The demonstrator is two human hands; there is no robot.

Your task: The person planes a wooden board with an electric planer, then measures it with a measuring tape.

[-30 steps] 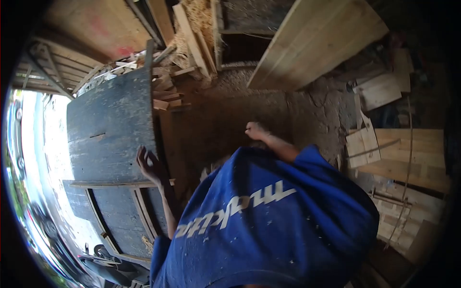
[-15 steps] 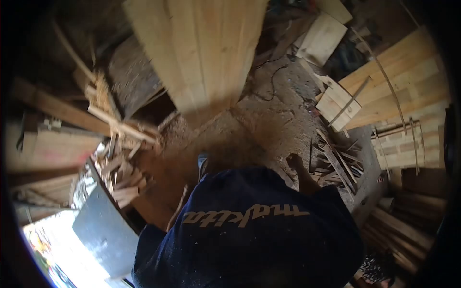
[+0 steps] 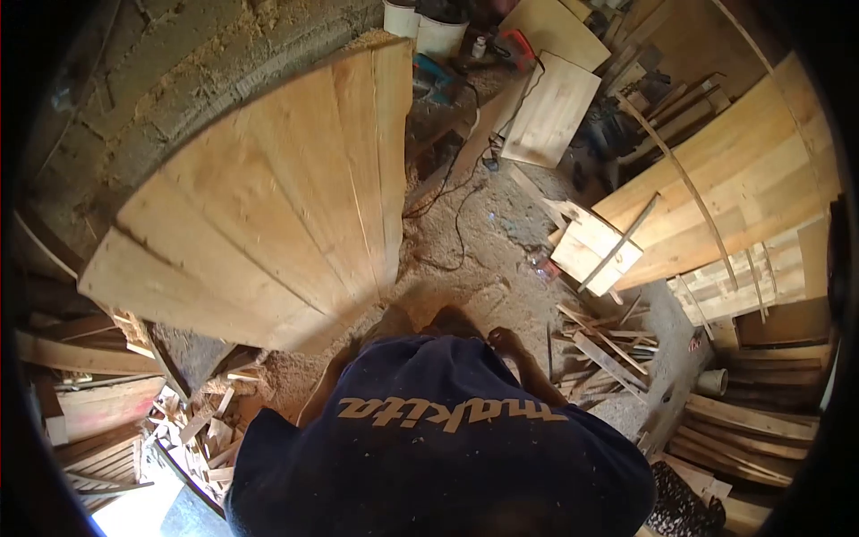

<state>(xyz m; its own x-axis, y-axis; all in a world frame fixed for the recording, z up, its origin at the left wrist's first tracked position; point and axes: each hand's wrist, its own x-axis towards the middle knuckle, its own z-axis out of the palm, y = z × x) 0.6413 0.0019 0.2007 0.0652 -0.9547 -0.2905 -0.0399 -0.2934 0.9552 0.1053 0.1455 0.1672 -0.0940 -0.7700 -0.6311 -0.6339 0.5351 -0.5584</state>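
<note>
My right hand [image 3: 504,340] is low in front of the navy shirt [image 3: 438,456], close to its front edge. Its fingers look curled in, and nothing shows in them. My left forearm [image 3: 318,394] reaches forward on the other side, and the hand at its end is dark and mostly hidden by the shirt. Ahead of the left arm a large panel of joined wooden boards [image 3: 268,197] leans toward the wall, its lower edge on the dusty floor. Neither hand reaches the panel in this view.
A brick wall [image 3: 152,98] stands behind the panel. Black cable [image 3: 461,228] crosses the floor near a teal power tool [image 3: 434,80]. Pale boards [image 3: 555,103] lean at the back right. Wood scraps [image 3: 608,349] lie at the right, more offcuts [image 3: 210,425] at the left.
The view has tilted up and turned, so the panel appears farther left and the wall behind it shows. My right hand has drawn in toward the shirt. A blue item near my left side is gone from sight.
</note>
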